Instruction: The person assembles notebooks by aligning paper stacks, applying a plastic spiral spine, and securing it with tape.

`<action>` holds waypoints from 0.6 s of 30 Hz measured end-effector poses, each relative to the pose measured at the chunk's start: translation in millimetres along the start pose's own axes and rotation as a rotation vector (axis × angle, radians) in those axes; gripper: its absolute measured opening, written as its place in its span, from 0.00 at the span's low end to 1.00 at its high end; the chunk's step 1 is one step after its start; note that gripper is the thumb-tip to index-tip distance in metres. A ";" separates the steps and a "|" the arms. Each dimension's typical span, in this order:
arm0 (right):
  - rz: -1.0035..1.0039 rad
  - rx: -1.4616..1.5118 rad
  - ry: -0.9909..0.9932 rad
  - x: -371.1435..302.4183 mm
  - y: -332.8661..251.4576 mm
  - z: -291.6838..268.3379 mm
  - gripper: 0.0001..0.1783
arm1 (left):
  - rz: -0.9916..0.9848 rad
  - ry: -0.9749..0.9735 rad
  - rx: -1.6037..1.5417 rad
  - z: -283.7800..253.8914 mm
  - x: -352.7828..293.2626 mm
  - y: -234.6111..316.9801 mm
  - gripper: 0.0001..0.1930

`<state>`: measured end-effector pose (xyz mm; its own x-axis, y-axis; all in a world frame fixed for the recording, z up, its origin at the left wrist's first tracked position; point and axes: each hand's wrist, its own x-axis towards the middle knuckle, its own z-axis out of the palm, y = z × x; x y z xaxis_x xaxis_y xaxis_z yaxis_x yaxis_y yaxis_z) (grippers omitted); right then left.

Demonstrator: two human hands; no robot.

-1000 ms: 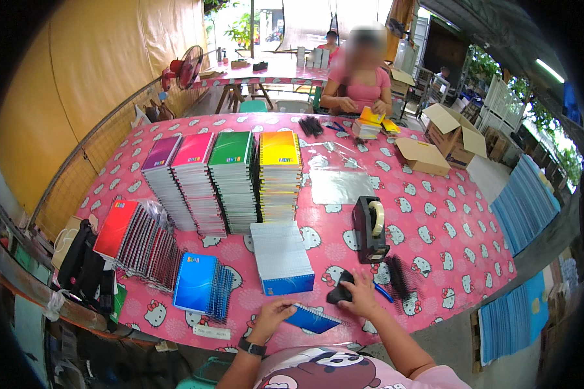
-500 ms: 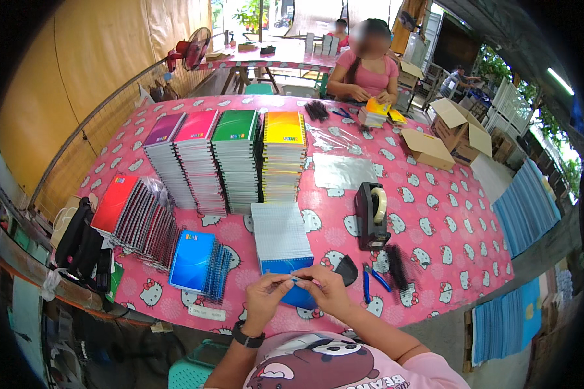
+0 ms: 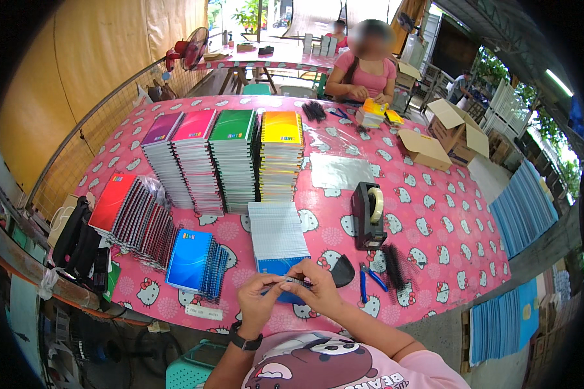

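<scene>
At the table's near edge, my left hand [image 3: 258, 295] and my right hand [image 3: 318, 285] are close together, fingers pinched along the edge of a blue notebook [image 3: 291, 299]. A dark spiral binding shows between my fingertips; much of the notebook is hidden behind my hands. Just beyond them lies a fanned pile of notebooks [image 3: 278, 230] with white ruled pages up and a blue cover at its near end. Beside my right hand are a black rounded object [image 3: 343, 271], blue-handled pliers [image 3: 372, 282] and a heap of black spiral coils [image 3: 396, 269].
Tall notebook stacks in purple [image 3: 163, 129], pink [image 3: 194, 124], green [image 3: 233, 124] and yellow [image 3: 281, 128] stand beyond. Red [image 3: 113, 201] and blue [image 3: 189, 259] notebooks lie left. A tape dispenser [image 3: 368, 217] stands right. Across the table sits a person [image 3: 368, 68] near cardboard boxes [image 3: 457, 129].
My fingertips have shifted slightly left along the blue notebook's edge, and more of its dark spiral shows. My right hand has tilted over it. The co-worker's hands have moved slightly.
</scene>
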<state>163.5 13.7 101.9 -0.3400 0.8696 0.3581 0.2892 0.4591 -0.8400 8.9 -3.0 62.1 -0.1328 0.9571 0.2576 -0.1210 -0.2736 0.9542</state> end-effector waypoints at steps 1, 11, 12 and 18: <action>0.002 0.000 0.001 1.4 0.1 -0.8 0.09 | 0.032 -0.002 0.081 1.5 -0.5 3.1 0.05; -0.099 -0.112 0.060 4.6 -4.5 18.3 0.04 | 0.092 0.101 0.192 3.2 -3.8 4.6 0.08; -0.108 -0.159 0.095 4.4 -4.5 17.5 0.04 | 0.077 0.126 0.202 4.8 -4.6 3.1 0.08; -0.089 -0.228 -0.060 10.1 -10.0 17.2 0.12 | 0.050 0.148 0.314 -0.9 -6.6 7.1 0.09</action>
<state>141.8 14.8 107.0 -0.4239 0.8147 0.3956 0.4478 0.5682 -0.6904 8.0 -11.4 67.1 -0.2746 0.9127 0.3025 0.1947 -0.2553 0.9471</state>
